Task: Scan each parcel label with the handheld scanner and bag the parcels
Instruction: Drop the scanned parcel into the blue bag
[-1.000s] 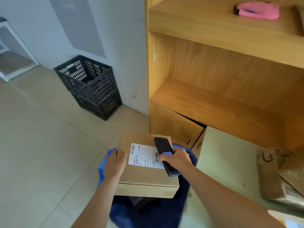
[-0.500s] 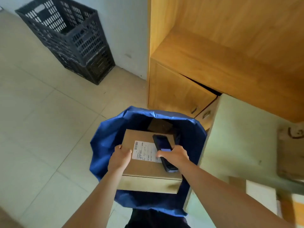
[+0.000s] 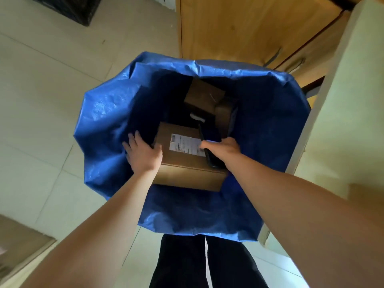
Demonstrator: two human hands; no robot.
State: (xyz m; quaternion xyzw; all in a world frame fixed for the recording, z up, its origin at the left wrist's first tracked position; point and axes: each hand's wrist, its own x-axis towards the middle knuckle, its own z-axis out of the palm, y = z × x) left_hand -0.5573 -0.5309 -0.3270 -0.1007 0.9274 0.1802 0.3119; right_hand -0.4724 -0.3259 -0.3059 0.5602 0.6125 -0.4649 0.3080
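Where both hands reach: labelled parcel (image 3: 187,163) inside blue bag (image 3: 104,113), above other boxes (image 3: 203,94).

We have lowered the labelled parcel (image 3: 187,156) from above the blue bag (image 3: 108,113) down inside its mouth, at the frame's centre. Our left hand (image 3: 143,154) has opened, fingers spread along the box's left edge. The view has tipped downward, and the black crate has slid to the upper-left corner.

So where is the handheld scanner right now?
In the head view, the scanner is in the right hand, lying against the labelled parcel's right edge, inside the blue bag.
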